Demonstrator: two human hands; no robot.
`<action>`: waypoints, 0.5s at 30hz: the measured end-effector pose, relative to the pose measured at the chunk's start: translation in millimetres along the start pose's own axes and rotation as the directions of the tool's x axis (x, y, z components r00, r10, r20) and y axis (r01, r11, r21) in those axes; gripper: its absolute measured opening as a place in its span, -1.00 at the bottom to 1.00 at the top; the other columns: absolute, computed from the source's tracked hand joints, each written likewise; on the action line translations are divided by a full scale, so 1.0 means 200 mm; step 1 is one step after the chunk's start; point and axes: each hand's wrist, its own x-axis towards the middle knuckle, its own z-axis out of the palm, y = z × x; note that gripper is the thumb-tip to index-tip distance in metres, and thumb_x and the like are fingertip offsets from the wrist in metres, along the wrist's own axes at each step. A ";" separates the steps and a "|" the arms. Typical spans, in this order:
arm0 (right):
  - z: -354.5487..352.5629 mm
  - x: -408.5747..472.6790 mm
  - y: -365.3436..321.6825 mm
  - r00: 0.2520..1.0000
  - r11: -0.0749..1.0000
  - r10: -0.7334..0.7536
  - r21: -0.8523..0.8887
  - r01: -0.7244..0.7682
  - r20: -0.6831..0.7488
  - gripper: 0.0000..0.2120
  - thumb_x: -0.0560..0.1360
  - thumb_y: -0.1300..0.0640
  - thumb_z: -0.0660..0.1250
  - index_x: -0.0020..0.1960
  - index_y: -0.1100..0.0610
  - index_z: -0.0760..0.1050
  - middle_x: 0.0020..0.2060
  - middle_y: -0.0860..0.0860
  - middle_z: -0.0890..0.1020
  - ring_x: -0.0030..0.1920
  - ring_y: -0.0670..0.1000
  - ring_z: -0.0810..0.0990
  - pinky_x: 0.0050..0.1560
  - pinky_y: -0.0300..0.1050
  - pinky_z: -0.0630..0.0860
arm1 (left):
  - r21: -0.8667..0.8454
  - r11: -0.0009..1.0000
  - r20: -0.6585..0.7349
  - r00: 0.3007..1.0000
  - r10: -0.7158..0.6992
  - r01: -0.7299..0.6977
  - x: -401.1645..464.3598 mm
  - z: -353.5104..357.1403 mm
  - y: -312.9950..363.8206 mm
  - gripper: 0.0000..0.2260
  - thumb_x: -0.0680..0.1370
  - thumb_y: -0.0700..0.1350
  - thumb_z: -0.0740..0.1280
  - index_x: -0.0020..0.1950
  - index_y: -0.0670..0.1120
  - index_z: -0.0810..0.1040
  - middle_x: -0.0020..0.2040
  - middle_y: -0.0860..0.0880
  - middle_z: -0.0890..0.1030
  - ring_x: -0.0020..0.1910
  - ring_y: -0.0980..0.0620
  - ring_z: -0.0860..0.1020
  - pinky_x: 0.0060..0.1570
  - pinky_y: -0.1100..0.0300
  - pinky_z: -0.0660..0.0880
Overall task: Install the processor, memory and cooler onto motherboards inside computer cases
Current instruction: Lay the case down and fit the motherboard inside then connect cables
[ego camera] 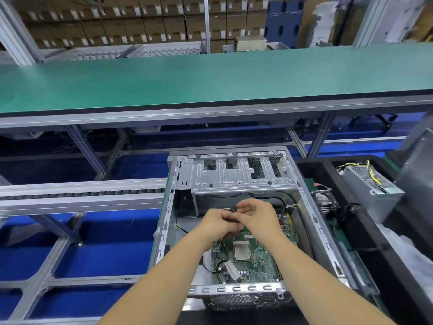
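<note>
Motherboard (pixel 248 261) sits flat in the open computer case (pixel 168 207), processor (pixel 241 252) already seated mid-board. Both hands work at the board's far end, beyond the processor, touching each other. Left hand (pixel 218 225) and right hand (pixel 256 215) each have a narrow pinching grip on a small dark piece, probably a black cable (pixel 278 200); can't tell exactly. Forearms reach in from the near edge. Cooler (pixel 324 202) waits in the tray just right of the case, nearer the right hand.
</note>
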 end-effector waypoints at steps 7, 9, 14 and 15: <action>-0.09 0.03 0.09 0.883 0.917 0.370 -0.037 -0.396 -0.289 -0.86 0.58 0.14 0.31 0.11 0.10 0.42 0.10 0.09 0.39 -0.14 0.10 0.51 -0.09 -0.05 0.46 | -0.046 0.999 -0.102 0.994 -0.033 0.028 0.07 0.09 0.05 -0.95 0.48 -0.24 0.50 -0.15 -0.21 0.69 -0.20 -0.02 0.65 -0.35 0.04 0.55 -0.25 0.21 0.56; -0.11 0.04 0.10 0.864 0.882 0.458 -0.018 -0.472 -0.207 -0.78 0.56 0.14 0.31 0.13 0.07 0.30 0.09 0.12 0.38 -0.01 0.17 0.53 0.03 0.10 0.56 | -0.115 0.993 -0.134 0.990 -0.037 0.021 0.09 0.12 0.06 -0.91 0.51 -0.23 0.48 -0.19 -0.21 0.67 -0.21 -0.03 0.64 -0.37 0.07 0.56 -0.25 0.22 0.57; -0.12 0.06 0.11 0.856 0.892 0.449 0.083 -0.444 -0.254 -0.74 0.54 0.20 0.32 -0.32 0.17 0.41 -0.39 0.09 0.47 -0.32 0.11 0.41 -0.26 -0.03 0.38 | -0.262 0.963 -0.260 0.965 -0.004 -0.067 0.09 0.16 0.04 -0.96 0.51 -0.27 0.46 -0.13 -0.21 0.69 -0.08 -0.04 0.62 -0.34 0.07 0.56 -0.26 0.23 0.57; -0.11 0.06 0.12 0.861 0.899 0.438 0.129 -0.418 -0.258 -0.69 0.53 0.24 0.31 -0.37 0.15 0.38 -0.43 0.09 0.42 -0.35 0.08 0.33 -0.29 -0.05 0.29 | -0.290 0.954 -0.288 0.958 -0.004 -0.083 0.09 0.16 0.03 -0.97 0.51 -0.27 0.46 -0.13 -0.19 0.70 -0.08 -0.05 0.60 -0.33 0.07 0.56 -0.27 0.25 0.55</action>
